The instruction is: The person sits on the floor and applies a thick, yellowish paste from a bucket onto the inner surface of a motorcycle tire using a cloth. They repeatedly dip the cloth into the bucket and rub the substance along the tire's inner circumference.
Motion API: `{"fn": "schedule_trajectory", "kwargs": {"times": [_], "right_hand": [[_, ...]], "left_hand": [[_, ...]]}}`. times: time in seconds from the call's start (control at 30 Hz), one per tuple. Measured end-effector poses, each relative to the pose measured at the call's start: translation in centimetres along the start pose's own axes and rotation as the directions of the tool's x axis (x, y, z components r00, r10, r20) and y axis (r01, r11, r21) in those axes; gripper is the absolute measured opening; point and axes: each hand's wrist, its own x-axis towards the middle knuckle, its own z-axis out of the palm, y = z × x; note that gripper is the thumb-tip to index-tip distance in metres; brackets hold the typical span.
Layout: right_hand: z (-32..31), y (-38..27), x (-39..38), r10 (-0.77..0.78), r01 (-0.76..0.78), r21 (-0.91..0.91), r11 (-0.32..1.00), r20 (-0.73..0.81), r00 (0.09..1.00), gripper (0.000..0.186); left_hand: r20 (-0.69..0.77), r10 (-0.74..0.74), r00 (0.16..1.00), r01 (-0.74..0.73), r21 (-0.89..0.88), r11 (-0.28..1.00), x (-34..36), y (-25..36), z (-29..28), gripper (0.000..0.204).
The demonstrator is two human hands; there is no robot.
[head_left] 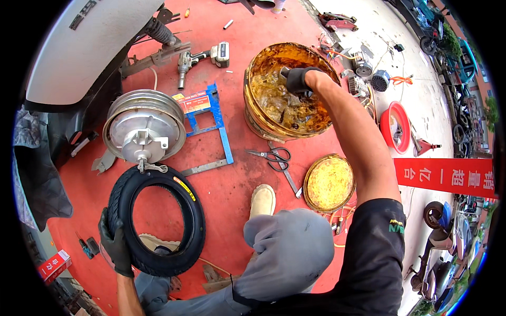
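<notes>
Blk gloves on left hand (115,243) & right hand (298,80), blk short-sleeve tee, grey trousers, beige shoe.

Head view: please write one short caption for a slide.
Gloved left hand grips a black tyre while right hand reaches into a yellow grease bucket.

red floor (232,184) | scissors (274,156) | round lid (329,183) | blue frame (211,121) | impact wrench (203,58)

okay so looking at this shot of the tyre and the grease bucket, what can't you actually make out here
Head view only:
- Right hand fingertips: sunk in the bucket, so anything they hold is hidden.
- Left hand palm: pressed behind the tyre, so its grip there is unseen.
- Scooter body: cut off by the fisheye rim.
- Small parts beyond the bucket: too small to identify.
</notes>
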Motion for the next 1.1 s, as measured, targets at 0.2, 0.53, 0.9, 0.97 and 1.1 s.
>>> {"fn": "schedule_trajectory", "kwargs": {"times": [0.2,0.53,0.9,0.97,1.1], "right_hand": [[1.9,0.7,4.6,0.004,0.005,0.09,0.996,-0.097,0.995,0.037],[2.8,-1.3,5.7,-0.059,0.062,-0.093,0.994,0.033,0.998,0.051],[0.6,3.3,-4.6,-0.366,0.308,0.704,0.64,-0.073,0.928,0.013],[1.2,4.4,-7.4,-0.481,0.43,0.758,0.491,-0.176,0.859,0.004],[0.8,3.4,-14.2,-0.576,0.55,0.75,0.368,-0.281,0.767,0.007]], "left_hand": [[-0.045,0.014,0.999,-0.012,0.031,0.999,-0.1,0.7,0.5,0.058],[-0.064,0.021,0.998,-0.012,0.138,0.99,-0.2,3.0,1.0,0.056],[-0.038,0.008,0.999,-0.008,0.008,1.0,-0.3,-0.3,0.3,0.06],[-0.03,0.033,0.999,-0.032,0.019,0.999,-0.2,-0.2,0.6,0.06],[-0.019,0.094,0.995,-0.093,0.013,0.996,0.5,-1.5,1.5,0.061]]}}
